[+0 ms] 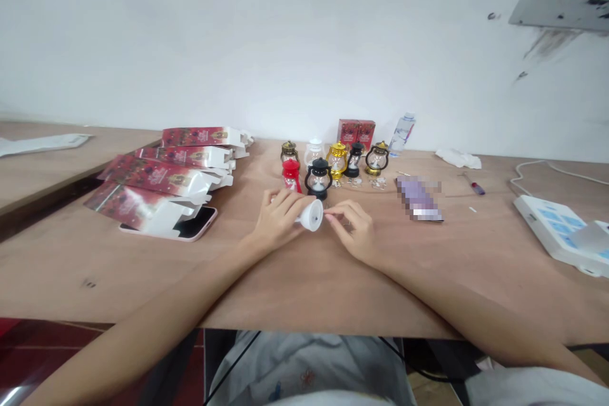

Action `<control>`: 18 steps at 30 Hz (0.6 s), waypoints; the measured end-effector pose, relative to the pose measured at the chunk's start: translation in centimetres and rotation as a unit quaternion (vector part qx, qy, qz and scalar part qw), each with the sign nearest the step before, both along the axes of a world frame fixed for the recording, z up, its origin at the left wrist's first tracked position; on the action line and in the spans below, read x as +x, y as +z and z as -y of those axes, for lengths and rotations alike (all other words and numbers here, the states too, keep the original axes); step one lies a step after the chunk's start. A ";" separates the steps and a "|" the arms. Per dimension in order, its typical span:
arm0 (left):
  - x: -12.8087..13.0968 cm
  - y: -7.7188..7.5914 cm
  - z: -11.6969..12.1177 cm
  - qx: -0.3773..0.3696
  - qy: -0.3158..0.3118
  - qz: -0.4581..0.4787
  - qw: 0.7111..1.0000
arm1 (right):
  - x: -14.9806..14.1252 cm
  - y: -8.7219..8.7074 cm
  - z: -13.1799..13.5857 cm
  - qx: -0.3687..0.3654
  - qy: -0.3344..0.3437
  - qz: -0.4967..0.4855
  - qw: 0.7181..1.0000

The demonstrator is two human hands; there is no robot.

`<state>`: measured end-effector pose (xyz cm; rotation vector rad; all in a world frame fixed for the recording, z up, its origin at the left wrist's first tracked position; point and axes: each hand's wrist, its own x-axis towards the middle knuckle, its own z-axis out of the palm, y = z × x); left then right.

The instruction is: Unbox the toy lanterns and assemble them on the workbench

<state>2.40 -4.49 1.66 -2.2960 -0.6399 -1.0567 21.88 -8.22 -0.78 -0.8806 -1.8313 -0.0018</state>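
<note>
My left hand (278,219) is wrapped round a small white lantern (311,214) lying on its side, its round base turned toward me. My right hand (352,225) is beside that base, thumb and fingers pinched on something too small to name, touching or nearly touching the base. Both hands rest on the wooden table (304,279). Just behind them stand a red lantern (291,175) and a black lantern (318,178).
Behind stand more little lanterns, among them a gold one (337,159). Red cartons (162,177) are stacked at the left over a phone (197,226). A red box (356,132), a water bottle (402,133), a small screwdriver (476,186) and a white power strip (556,231) lie to the right.
</note>
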 end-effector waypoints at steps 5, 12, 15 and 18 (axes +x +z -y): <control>0.4 -0.2 0.4 0.014 -0.015 -0.005 1.000 | -1.5 0.2 1.3 -0.045 0.034 -0.074 0.996; 0.4 0.0 0.6 0.035 -0.011 -0.007 0.999 | -1.5 0.1 1.2 -0.045 0.044 -0.102 0.993; 0.4 0.0 0.7 0.041 -0.013 -0.005 0.999 | -1.6 0.2 1.3 -0.045 0.036 -0.115 0.992; 0.4 -0.1 0.7 0.047 -0.016 -0.006 0.999 | -1.5 0.2 1.3 -0.049 0.034 -0.107 0.992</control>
